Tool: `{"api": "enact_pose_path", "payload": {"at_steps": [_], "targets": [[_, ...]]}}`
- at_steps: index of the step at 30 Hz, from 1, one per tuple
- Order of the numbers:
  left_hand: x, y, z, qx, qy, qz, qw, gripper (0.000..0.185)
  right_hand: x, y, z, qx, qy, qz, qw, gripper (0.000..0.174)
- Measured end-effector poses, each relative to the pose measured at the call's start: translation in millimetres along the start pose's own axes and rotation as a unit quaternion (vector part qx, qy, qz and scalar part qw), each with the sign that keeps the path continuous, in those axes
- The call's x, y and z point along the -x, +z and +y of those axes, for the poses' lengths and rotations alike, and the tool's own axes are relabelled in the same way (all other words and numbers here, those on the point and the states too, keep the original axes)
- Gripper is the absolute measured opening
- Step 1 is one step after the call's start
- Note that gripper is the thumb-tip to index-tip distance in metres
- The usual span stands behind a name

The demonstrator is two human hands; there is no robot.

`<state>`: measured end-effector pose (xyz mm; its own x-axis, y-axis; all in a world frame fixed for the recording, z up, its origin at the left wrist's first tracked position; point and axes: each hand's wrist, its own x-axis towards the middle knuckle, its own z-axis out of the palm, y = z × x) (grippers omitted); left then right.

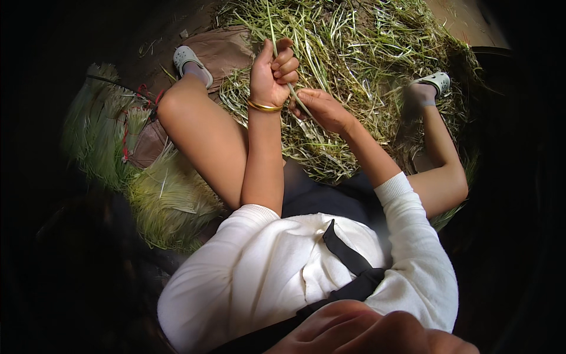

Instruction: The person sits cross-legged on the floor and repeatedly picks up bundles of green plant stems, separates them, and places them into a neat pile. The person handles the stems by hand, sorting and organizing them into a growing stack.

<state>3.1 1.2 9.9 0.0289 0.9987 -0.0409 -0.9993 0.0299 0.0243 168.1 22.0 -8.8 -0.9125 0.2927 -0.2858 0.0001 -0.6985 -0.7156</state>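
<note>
A long pale-green plant stalk runs slantwise across both palms, its upper part leading off past the top of the view. My left hand, with a gold-coloured bangle at the wrist, has its fingers curled around the stalk, palm turned up. Lower and to the right, my right hand pinches the same stalk near its lower end between thumb and fingers. Both hands are above a broad heap of loose green leaves and stripped blades that spreads between my legs.
Bundles of cut green stalks lie at the left, with red ties beside them. A looser pile of pale stalks rests by my left thigh. Brown cloth lies under my left clog; my right clog borders the heap.
</note>
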Motion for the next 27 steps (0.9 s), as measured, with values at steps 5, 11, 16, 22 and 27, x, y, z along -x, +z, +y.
{"api": "enact_pose_path", "payload": {"at_steps": [5,11,16,22,27], "targets": [[3,-4,11,0.034,0.006,-0.007,0.999,0.041,39,-42,49,0.100,0.080,0.093,0.987,0.024],[7,1,22,-0.086,0.068,0.067,0.992,0.044,143,-97,72,0.779,0.309,0.063,0.541,0.012],[3,-1,17,-0.089,0.062,0.092,0.990,0.043,108,-73,52,0.731,0.014,0.169,0.661,0.046],[-4,-18,10,-0.093,0.174,0.146,0.969,0.041,48,-18,46,0.287,0.015,0.122,0.950,0.025],[-9,-48,-45,-0.394,0.059,0.344,0.850,0.042,6,-40,54,0.387,-0.049,0.169,0.905,0.024]]}}
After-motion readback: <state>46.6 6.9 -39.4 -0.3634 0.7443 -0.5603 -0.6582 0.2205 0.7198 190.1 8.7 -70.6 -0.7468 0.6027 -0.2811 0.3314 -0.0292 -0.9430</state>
